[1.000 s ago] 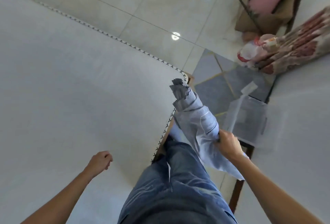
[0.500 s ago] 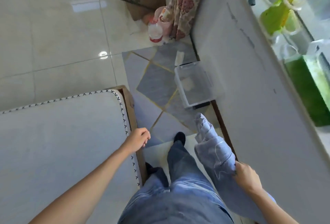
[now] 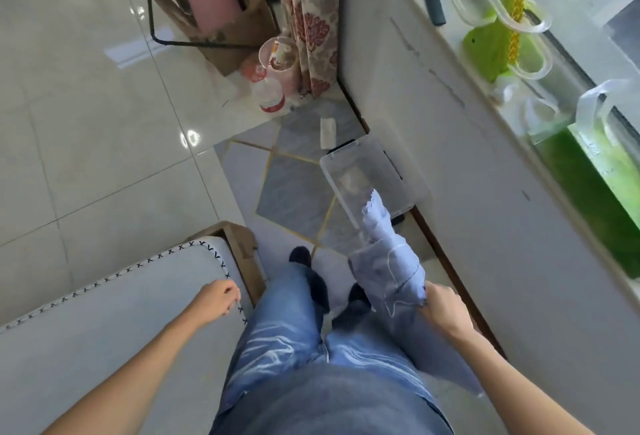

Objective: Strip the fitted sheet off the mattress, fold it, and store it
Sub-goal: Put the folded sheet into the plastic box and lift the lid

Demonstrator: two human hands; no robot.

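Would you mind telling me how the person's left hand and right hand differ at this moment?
The right hand grips the folded sheet, while the left hand holds nothing, its fingers loosely curled. The left hand hangs over the mattress corner; the right hand is off the mattress, above the floor. Both are bare and held low beside the legs.

Pale tiled floor (image 3: pixel 104 175) — grey gold-lined patch (image 3: pixel 291 192), clear plastic bin (image 3: pixel 401 175) on it (against the wall), bottle (image 3: pixel 272 98) beyond
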